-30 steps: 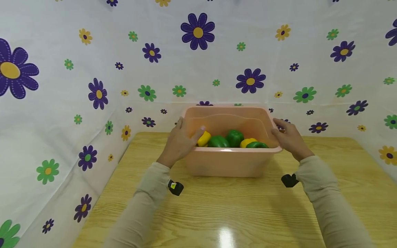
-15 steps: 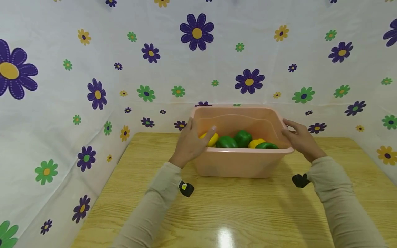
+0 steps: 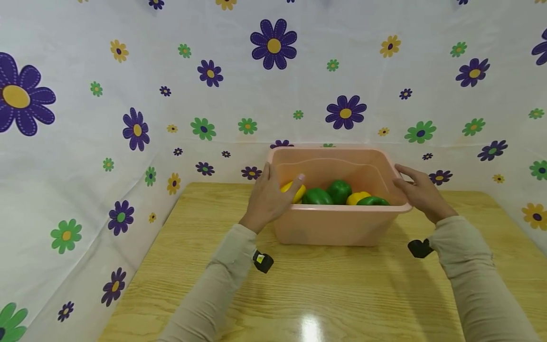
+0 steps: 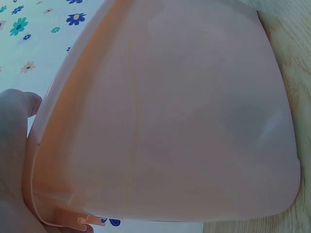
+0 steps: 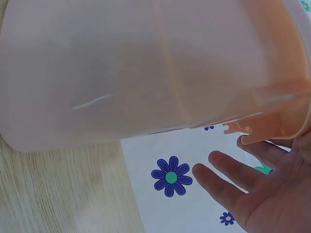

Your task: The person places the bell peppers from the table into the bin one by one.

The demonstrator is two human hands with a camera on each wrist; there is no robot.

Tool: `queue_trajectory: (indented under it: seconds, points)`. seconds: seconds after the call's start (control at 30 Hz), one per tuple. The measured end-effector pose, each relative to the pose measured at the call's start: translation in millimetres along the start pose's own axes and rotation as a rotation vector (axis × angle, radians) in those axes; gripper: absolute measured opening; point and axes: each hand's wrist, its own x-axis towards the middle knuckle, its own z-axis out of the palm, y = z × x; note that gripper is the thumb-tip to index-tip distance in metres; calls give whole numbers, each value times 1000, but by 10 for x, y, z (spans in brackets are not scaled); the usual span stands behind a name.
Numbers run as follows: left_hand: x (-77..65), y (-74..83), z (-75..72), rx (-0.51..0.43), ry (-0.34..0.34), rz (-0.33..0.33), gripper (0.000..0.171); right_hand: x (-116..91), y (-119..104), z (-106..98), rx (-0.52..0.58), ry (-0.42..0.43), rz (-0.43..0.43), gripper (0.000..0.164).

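Note:
A peach plastic tub (image 3: 329, 227) stands on the table near its back edge. Inside lie several bell peppers, among them a yellow pepper (image 3: 300, 194) by the left wall, a green pepper (image 3: 317, 196) beside it and another yellow pepper (image 3: 357, 197) to the right. My left hand (image 3: 266, 199) grips the tub's left rim, thumb over the edge above the yellow pepper. On the opposite rim, my right hand (image 3: 422, 194) holds with the thumb on top and a finger under the corner; in the right wrist view its other fingers (image 5: 226, 172) extend loosely.
The wooden table (image 3: 316, 289) reaches toward me in front of the tub. A white flower-print cloth (image 3: 299, 85) hangs close behind the tub and along the left side. Small black cameras (image 3: 262, 261) sit at both wrists.
The tub with its peppers has slid to the right along the table, and both hands have moved with it, keeping the same hold. The shift is smaller in the last half second.

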Motion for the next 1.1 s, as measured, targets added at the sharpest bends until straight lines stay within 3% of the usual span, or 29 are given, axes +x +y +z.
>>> queue_trajectory:
  seconds: [0.2,0.37,0.57,1.1]
  points:
    - [7,-11,-50,34,-39,22,108,-18,-52,-20,-35,7,30,73]
    - [0,-78,-158,117,-35,95,101,-55,-126,39,-93,61,-2,86]
    - [-38,-129,-172,166,-126,161,100,-115,-138,195,-197,21,-28,88]
    - [-22,-126,-142,209,-148,152,98,-132,-165,271,-332,59,-47,75]
